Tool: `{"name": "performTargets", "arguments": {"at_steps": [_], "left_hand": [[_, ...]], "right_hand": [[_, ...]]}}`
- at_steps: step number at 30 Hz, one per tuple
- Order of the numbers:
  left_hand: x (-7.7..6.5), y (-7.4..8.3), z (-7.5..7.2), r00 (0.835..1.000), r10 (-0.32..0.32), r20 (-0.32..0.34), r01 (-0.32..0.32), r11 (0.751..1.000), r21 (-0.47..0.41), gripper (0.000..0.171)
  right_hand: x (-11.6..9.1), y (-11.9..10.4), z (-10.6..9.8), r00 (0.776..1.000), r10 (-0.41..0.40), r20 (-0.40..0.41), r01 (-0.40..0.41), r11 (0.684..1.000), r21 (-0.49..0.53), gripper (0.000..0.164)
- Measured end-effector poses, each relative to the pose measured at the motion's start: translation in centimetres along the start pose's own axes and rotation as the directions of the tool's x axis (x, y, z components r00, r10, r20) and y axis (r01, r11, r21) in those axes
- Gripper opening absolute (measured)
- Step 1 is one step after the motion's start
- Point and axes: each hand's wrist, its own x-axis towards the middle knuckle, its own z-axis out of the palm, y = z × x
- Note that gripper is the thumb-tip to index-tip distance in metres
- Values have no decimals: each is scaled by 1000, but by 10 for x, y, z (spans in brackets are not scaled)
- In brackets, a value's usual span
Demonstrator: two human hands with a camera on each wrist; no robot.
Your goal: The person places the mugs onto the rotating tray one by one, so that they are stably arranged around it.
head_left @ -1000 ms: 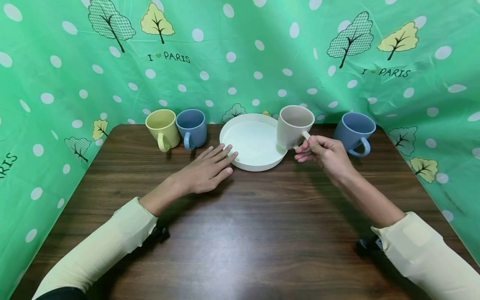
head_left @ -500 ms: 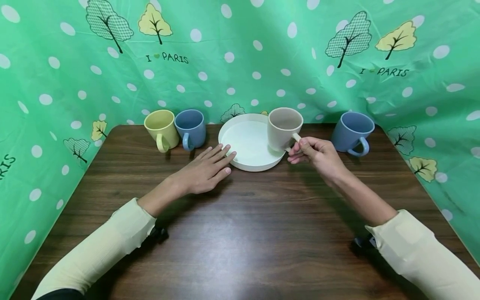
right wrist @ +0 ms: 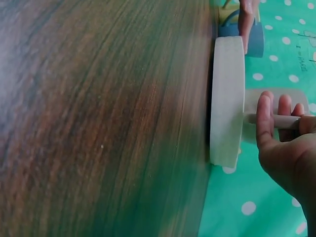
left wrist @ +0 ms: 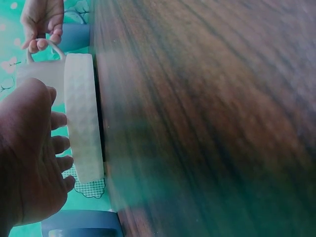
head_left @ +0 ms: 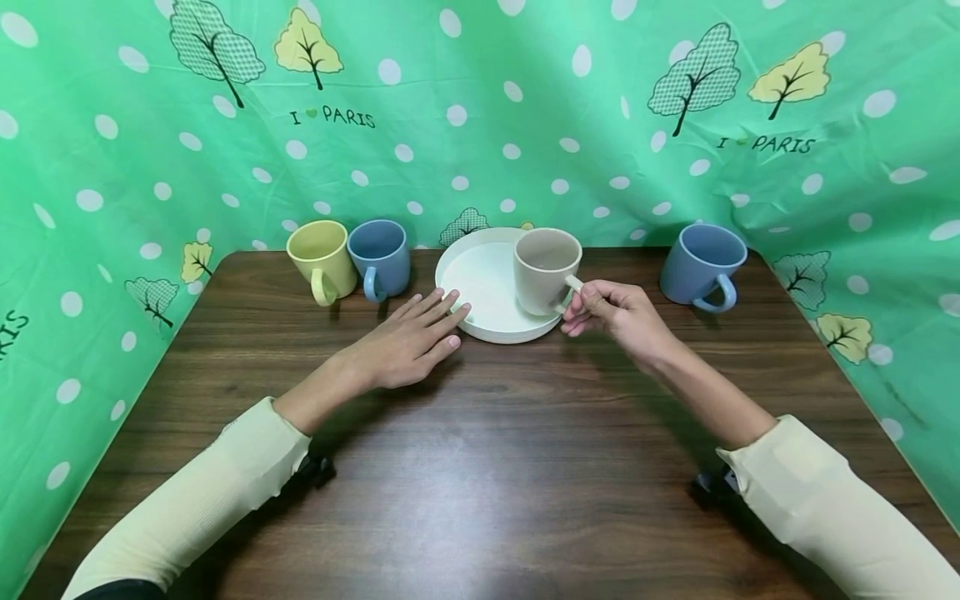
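A light beige mug (head_left: 542, 279) stands upright over the right part of a round white tray (head_left: 478, 283), its base inside the rim in the head view. By its handle the right hand (head_left: 622, 321) holds the mug, thumb on top and fingers curled round it. The left hand (head_left: 401, 342) lies with fingers straight and spread, fingertips right at the tray's left front rim. In the left wrist view the left fingertips overlap the tray's side wall (left wrist: 84, 118). The right wrist view shows the mug (right wrist: 281, 96) partly hidden behind the right fingers.
Left of the tray, a yellow mug (head_left: 322, 262) and a blue mug (head_left: 380, 260) stand side by side. Another blue mug (head_left: 702, 265) is at the right back. Behind the dark wooden table (head_left: 480, 483) hangs a green dotted curtain (head_left: 510, 108).
The right hand has carried the beige mug left and down, from over the tray's right edge to farther inside it. The left hand keeps its place at the rim.
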Motion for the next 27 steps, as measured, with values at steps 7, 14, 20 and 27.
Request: {"name": "performTargets", "arguments": {"at_steps": [7,14,20,27], "left_hand": [[-1,0,0,1000,-2,-2,2,1000,-1,63],[-1,0,0,1000,0,-5,0,1000,3,64],[-1,0,0,1000,3,-10,-3,1000,1,64],[-1,-1,1,1000,-2,-5,2,1000,-1,64]], "right_hand": [[4,3,4,999,21,50,-19,999,-31,31],[6,4,9,993,26,119,-22,999,-34,34],[9,5,13,987,49,155,-41,998,-52,30],[13,8,14,978,73,197,-66,997,-39,30]]}}
